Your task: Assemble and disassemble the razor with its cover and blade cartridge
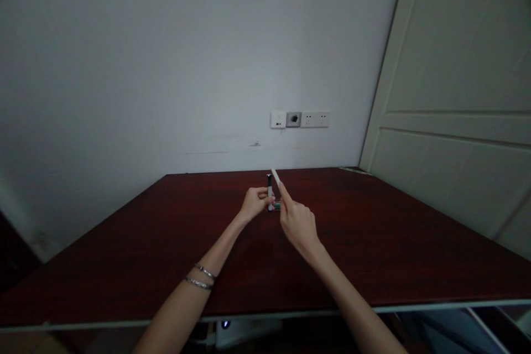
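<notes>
My left hand (256, 203) is closed, its thumb and fingers pinching a slim upright razor-like tool (270, 190) with a dark T-shaped head, a pale handle and a black lower end. Just to its right, my right hand (297, 223) is closed round a slender white stick (275, 176), index finger stretched along it. The stick slants up and left, its tip near the tool's head; I cannot tell whether they touch. Between the hands shows a small green item (277, 206), partly hidden by them, and its kind cannot be made out.
A dark red-brown wooden table (166, 254) reaches back to a pale wall (207, 66) with sockets and switch plates (314, 119). A cream panelled door (456, 94) stands on the right. Below the table's front edge are a white object (244, 333) and other dim items.
</notes>
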The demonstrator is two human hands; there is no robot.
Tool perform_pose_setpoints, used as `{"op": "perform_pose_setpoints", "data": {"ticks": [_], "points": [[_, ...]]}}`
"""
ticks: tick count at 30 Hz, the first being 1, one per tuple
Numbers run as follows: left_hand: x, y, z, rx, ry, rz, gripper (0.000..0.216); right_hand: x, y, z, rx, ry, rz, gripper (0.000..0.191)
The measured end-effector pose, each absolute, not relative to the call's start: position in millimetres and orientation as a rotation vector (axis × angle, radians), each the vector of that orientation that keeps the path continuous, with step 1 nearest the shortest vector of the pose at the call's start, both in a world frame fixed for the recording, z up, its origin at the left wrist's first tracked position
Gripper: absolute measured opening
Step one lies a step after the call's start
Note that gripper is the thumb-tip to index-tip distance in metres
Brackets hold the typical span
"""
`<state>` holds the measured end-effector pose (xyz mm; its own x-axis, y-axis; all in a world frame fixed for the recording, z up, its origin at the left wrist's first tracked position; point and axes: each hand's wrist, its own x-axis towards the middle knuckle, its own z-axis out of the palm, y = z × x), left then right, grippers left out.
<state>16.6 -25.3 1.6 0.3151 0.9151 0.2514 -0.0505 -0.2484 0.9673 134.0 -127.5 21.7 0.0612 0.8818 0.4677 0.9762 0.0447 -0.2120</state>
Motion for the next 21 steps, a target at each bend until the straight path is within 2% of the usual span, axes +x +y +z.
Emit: {"op": "perform_pose_setpoints", "data": {"ticks": [9, 21], "points": [[13, -25, 4, 1.491, 0.894, 1.190, 0.024, 131, -108, 42, -1.825, -1.827, -0.354, 0.055], [5, -19, 9, 1.471, 0.966, 1.252, 0.021, 132, -120, 18, -1.787, -1.928, -0.334, 0.054]]}}
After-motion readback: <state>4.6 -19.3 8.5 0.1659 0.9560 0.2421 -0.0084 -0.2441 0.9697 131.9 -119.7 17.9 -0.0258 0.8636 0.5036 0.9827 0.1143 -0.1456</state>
